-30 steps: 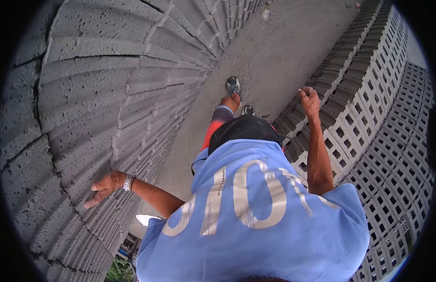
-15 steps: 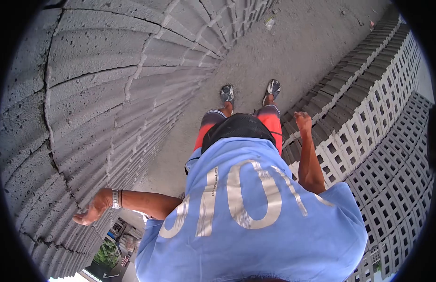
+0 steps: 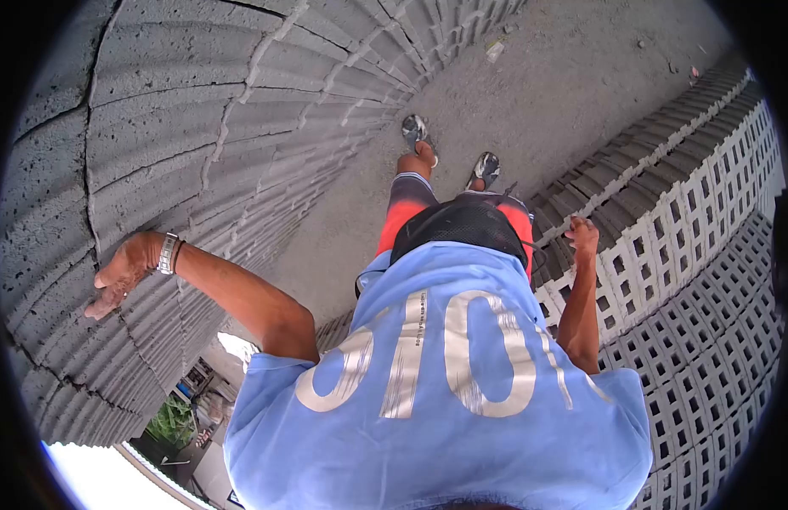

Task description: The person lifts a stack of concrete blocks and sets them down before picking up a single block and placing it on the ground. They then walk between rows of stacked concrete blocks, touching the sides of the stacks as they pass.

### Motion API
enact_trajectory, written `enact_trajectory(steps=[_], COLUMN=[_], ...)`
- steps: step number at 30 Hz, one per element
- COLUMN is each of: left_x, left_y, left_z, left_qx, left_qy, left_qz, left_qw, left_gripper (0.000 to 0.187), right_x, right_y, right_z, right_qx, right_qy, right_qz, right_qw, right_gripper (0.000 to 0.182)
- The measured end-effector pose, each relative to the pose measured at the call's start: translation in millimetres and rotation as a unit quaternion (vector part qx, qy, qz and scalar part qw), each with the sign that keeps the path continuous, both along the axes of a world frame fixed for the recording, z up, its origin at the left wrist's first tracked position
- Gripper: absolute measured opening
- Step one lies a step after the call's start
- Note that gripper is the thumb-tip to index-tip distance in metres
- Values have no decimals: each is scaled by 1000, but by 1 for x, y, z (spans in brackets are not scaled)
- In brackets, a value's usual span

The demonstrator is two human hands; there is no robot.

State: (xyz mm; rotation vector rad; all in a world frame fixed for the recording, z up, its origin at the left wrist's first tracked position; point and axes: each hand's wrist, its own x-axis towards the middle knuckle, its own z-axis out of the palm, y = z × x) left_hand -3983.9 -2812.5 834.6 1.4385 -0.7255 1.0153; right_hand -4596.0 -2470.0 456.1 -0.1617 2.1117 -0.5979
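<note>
My left hand [image 3: 126, 274], with a metal watch [image 3: 167, 253] on its wrist, is stretched out to the left in front of a tall stack of grey concrete blocks [image 3: 164, 110]. Its thumb and fingers are apart and hold nothing that I can see. Whether the fingertips touch the blocks is hard to tell. On the other side, my right hand [image 3: 583, 235] is raised beside a lower row of hollow blocks [image 3: 666, 229]. Its fingers are curled in, with no object showing in them.
A dusty ground path [image 3: 547, 110] runs between the two stacks, with my feet in dark shoes on it. A pale scrap [image 3: 496, 51] and small stones lie further along. More hollow blocks [image 3: 708, 340] are stacked at the right. Green plants [image 3: 170, 425] show behind at lower left.
My left hand has moved up and outward along the block stack. My right hand has shifted slightly right and down in the view. My feet have changed position, as in a step.
</note>
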Motion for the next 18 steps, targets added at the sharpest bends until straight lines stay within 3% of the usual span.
enact_trajectory(steps=[2,8,14,18], left_x=[-7,-20,-11,-10], left_y=[0,3,5,6], left_z=[1,2,1,3], left_qx=[1,26,42,45], left_qy=[-1,26,-18,6], left_qz=[-2,-13,20,20], left_qw=[1000,999,999,999], left_gripper=[57,59,60,62], right_x=[-12,0,26,-8], right_y=[-20,-90,-53,-17], right_z=[-14,15,26,3], right_qx=[21,-173,-106,-55], right_qy=[-26,-4,-43,-57], right_qz=[37,49,97,101], right_qw=[999,984,989,992], right_gripper=[47,46,35,35])
